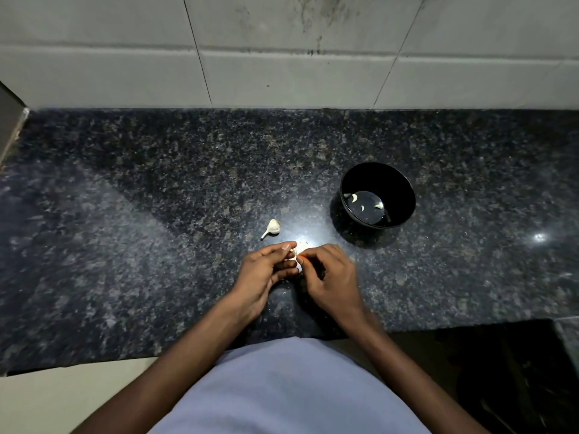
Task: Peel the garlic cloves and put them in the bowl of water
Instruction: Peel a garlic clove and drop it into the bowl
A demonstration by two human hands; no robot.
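A black bowl of water stands on the dark granite counter, right of centre, with several peeled cloves floating in it. Near the counter's front, my left hand and my right hand meet around a small pale garlic piece. Fingers of both hands pinch it, and most of it is hidden between them. A garlic bulb with a stem lies on the counter just beyond my left hand.
A tiled wall rises behind the counter. Bits of pale garlic skin lie by my fingertips. The counter's front edge runs close to my body, with a dark gap at the lower right.
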